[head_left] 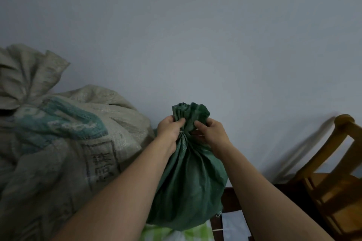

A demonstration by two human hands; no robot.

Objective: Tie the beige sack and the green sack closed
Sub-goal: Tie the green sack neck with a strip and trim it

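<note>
The green sack (188,186) stands in the middle, its mouth gathered into a bunched neck with a ruffled top. My left hand (168,129) grips the neck from the left, thumb pressed into the folds. My right hand (211,133) pinches the neck from the right. A thin pale string shows at the neck between my hands. The large beige sack (64,143), with teal print and dark characters, lies to the left; its top is bunched into a flared tuft at the upper left.
A plain pale wall (195,35) fills the background. A wooden chair (331,178) stands at the right. Green-and-white checked cloth (156,234) and a white paper (234,227) lie under the green sack, beside a dark wooden frame.
</note>
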